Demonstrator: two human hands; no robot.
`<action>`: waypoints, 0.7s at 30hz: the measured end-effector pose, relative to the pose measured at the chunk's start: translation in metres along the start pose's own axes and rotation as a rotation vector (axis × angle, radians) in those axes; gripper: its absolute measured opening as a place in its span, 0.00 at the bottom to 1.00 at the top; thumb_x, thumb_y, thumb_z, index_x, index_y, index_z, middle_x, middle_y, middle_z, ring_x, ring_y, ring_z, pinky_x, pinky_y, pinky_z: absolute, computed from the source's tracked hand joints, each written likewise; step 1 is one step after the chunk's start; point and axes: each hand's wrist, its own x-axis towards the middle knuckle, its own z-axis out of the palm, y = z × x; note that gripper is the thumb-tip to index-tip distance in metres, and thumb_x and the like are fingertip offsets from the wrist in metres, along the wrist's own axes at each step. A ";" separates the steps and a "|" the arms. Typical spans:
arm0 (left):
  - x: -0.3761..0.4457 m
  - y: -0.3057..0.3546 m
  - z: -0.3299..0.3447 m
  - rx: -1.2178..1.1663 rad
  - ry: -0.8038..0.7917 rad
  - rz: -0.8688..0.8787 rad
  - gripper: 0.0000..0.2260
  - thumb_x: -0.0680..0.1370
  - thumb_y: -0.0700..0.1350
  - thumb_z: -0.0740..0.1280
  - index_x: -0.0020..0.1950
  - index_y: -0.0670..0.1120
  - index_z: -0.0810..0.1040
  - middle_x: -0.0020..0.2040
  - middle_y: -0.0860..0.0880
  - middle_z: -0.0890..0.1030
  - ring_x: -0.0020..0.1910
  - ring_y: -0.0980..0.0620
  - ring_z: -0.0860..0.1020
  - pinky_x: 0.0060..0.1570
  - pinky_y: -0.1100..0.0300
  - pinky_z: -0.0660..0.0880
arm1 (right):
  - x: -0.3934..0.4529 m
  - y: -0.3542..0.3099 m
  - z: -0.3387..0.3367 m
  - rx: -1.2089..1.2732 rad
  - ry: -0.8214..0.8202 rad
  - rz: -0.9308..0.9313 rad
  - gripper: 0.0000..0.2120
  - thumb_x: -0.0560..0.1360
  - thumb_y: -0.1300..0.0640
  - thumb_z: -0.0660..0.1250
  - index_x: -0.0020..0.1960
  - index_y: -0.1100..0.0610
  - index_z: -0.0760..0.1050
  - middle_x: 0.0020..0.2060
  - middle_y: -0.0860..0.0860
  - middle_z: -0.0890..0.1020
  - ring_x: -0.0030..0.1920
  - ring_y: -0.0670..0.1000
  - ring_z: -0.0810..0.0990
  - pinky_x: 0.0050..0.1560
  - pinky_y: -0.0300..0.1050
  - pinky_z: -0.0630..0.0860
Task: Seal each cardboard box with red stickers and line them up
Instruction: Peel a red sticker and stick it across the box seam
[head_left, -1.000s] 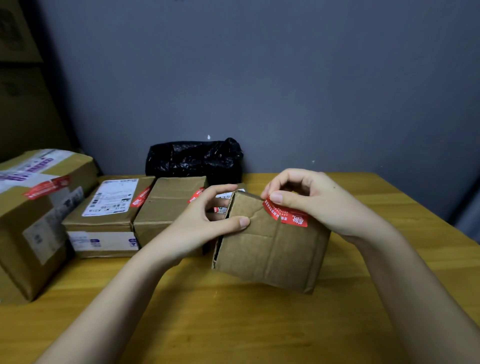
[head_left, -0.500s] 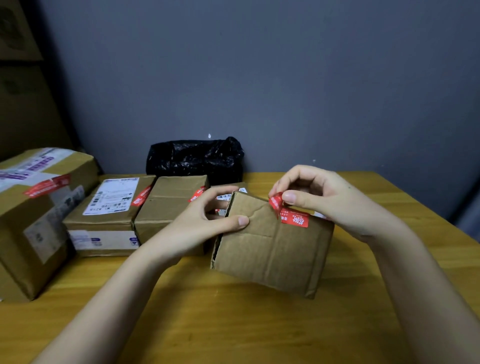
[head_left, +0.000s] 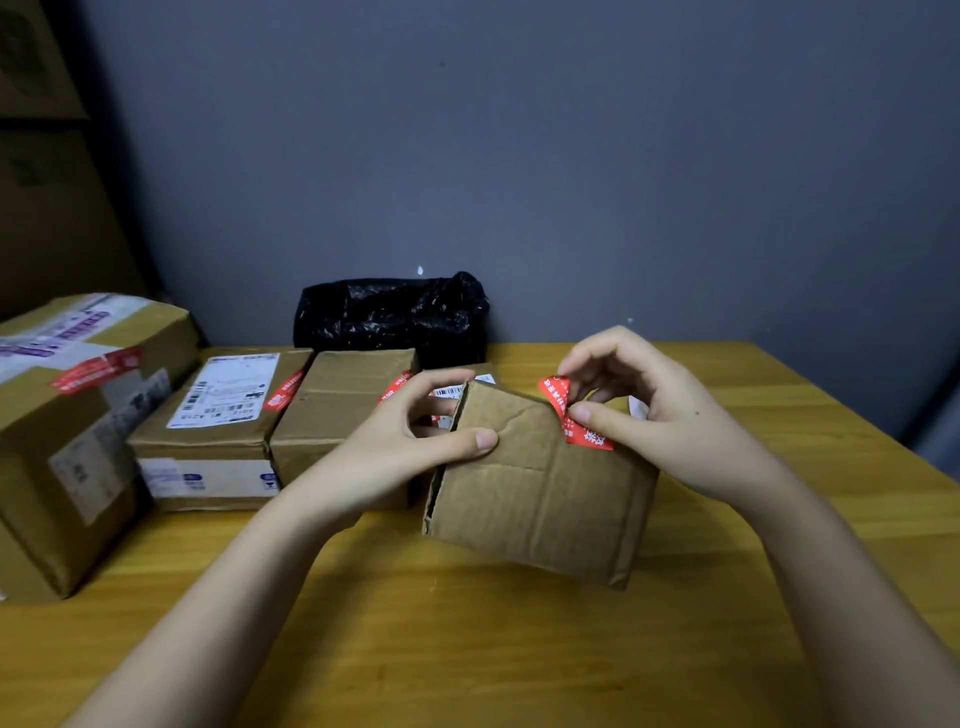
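A small brown cardboard box (head_left: 535, 493) is tilted up off the wooden table (head_left: 467, 649) in front of me. My left hand (head_left: 415, 436) grips its upper left corner, thumb on the near face. My right hand (head_left: 644, 410) pinches a red sticker (head_left: 571, 413) at the box's top edge; the sticker's lower end lies on the near face and its upper end stands up. Three more cardboard boxes stand in a row at the left, each with a red sticker: a large one (head_left: 67, 441), a labelled one (head_left: 218, 431) and a plain one (head_left: 337, 415).
A black plastic bag (head_left: 389, 317) lies against the grey wall behind the row. Stacked cardboard boxes (head_left: 47, 156) stand in the dark far-left corner. The table's right edge (head_left: 883, 415) runs diagonally near my right arm.
The sticker's upper end, earlier lying flat along the box's top edge, now stands up between my right fingers. The box has tipped slightly further. My left hand keeps its grip.
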 end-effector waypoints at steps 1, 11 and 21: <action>0.000 0.000 0.000 0.003 0.002 0.000 0.32 0.58 0.59 0.74 0.62 0.61 0.74 0.57 0.52 0.77 0.46 0.67 0.79 0.41 0.75 0.72 | 0.000 0.000 0.000 -0.007 0.011 -0.006 0.14 0.73 0.65 0.68 0.53 0.49 0.74 0.47 0.47 0.80 0.51 0.47 0.80 0.55 0.49 0.75; 0.001 -0.001 0.001 -0.032 0.004 0.002 0.29 0.61 0.53 0.76 0.61 0.57 0.75 0.54 0.51 0.80 0.45 0.65 0.80 0.41 0.74 0.72 | 0.003 0.002 0.001 -0.041 0.020 -0.041 0.14 0.72 0.66 0.70 0.51 0.50 0.74 0.45 0.49 0.79 0.49 0.47 0.79 0.53 0.47 0.75; 0.004 -0.003 0.000 -0.049 -0.011 -0.011 0.29 0.58 0.59 0.74 0.59 0.60 0.76 0.55 0.53 0.80 0.51 0.64 0.79 0.43 0.74 0.73 | 0.003 0.009 0.006 0.040 0.011 -0.076 0.11 0.73 0.56 0.66 0.49 0.41 0.70 0.45 0.43 0.77 0.48 0.45 0.78 0.53 0.41 0.74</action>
